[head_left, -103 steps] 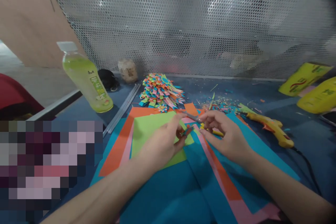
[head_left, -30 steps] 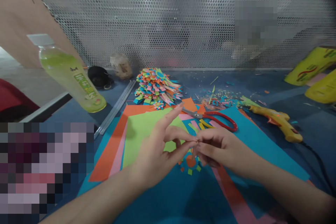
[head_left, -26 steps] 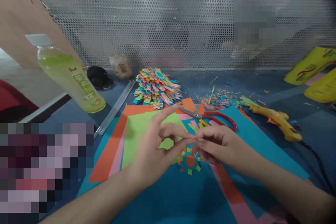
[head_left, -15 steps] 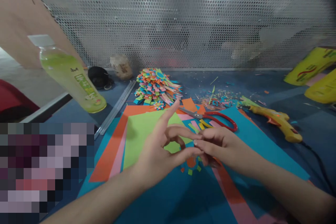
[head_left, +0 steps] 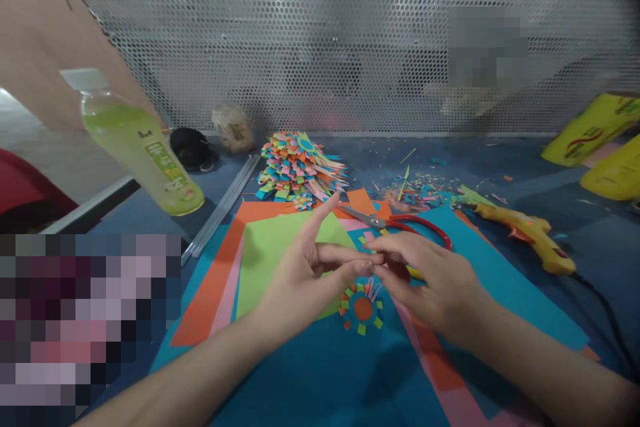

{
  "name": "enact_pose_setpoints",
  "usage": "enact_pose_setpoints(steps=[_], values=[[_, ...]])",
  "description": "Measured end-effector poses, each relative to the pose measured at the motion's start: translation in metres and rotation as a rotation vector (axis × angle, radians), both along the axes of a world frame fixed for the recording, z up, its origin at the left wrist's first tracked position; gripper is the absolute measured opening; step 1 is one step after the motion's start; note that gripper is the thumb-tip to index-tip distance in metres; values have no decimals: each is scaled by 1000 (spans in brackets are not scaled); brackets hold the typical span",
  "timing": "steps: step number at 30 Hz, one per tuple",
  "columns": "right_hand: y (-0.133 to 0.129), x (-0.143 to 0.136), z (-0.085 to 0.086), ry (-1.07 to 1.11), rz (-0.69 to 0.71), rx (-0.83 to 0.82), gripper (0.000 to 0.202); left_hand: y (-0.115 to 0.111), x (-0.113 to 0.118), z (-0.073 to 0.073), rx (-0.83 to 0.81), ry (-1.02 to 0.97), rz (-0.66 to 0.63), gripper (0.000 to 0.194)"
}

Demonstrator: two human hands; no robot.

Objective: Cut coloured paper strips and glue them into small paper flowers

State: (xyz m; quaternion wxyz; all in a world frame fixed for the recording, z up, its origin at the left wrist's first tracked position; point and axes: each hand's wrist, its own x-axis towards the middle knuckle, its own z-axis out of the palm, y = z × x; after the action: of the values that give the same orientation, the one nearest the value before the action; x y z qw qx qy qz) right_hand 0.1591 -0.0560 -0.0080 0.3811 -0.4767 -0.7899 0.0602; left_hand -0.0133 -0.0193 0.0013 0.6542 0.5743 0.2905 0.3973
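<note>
My left hand point(head_left: 310, 280) has its thumb and a finger pressed together, with the index finger pointing up. Whatever lies between them is too small to name. Fingertips of my right hand point(head_left: 430, 273) meet those of the left, also in a pinch whose content I cannot make out. Just below the fingers, a round paper flower point(head_left: 363, 309) with an orange centre, a blue ring and small green and orange tips lies on blue paper point(head_left: 310, 380). Red-handled scissors point(head_left: 373, 220) rest behind my right hand, which partly covers them.
Green paper point(head_left: 270, 247) lies at centre-left. Behind it is a heap of colourful paper pieces point(head_left: 295, 167). A yellow glue gun point(head_left: 530, 227) and paper scraps point(head_left: 425, 190) are on the right. A drink bottle point(head_left: 145, 147) and clear sticks point(head_left: 220, 207) are on the left.
My hands have shifted slightly; the right hand's fingers have drawn up and right, and the left thumb has moved up against its finger. More of the paper flower shows.
</note>
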Motion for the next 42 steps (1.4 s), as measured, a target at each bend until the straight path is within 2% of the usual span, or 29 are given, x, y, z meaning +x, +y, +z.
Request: enact_pose_setpoints(steps=[3, 7, 10, 13, 18, 21, 24, 27, 29, 32, 35, 38, 42], values=[[0, 2, -4, -92, 57, 100, 24, 6, 0, -1, -108, -4, 3, 85], [1, 2, 0, -112, 95, 138, 26, 10, -2, -3, -202, -28, 19, 93], [3, 3, 4, -145, 138, 130, 26, 9, -2, -4, -230, -3, -19, 96], [7, 4, 3, -100, 142, 101, 22, 6, 0, -3, -208, 31, -69, 91], [7, 6, 5, 76, 137, 89, 16, 3, -2, -2, -185, -8, -21, 78], [5, 7, 10, 146, 1, 62, 12, 6, -6, 1, -132, -54, -33, 67], [4, 9, 16, 263, -137, 17, 22, 10, -10, 5, -29, -33, 27, 52], [3, 12, 21, 427, -113, -102, 30, 10, -11, 9, 84, 83, 133, 38], [1, 13, 25, 425, -95, -172, 37, 9, -11, 8, 190, 243, 156, 33], [-3, 13, 27, 244, -104, -167, 46, 6, -10, 4, 394, 421, 103, 32], [-2, 9, 25, -105, -95, 18, 44, 3, -12, 0, 541, 382, 36, 39], [3, 4, 18, -515, 58, 276, 33, 0, -15, 0, 660, 240, -14, 51], [6, -3, 11, -738, 279, 474, 23, -3, -18, 1, 880, 224, -63, 74]])
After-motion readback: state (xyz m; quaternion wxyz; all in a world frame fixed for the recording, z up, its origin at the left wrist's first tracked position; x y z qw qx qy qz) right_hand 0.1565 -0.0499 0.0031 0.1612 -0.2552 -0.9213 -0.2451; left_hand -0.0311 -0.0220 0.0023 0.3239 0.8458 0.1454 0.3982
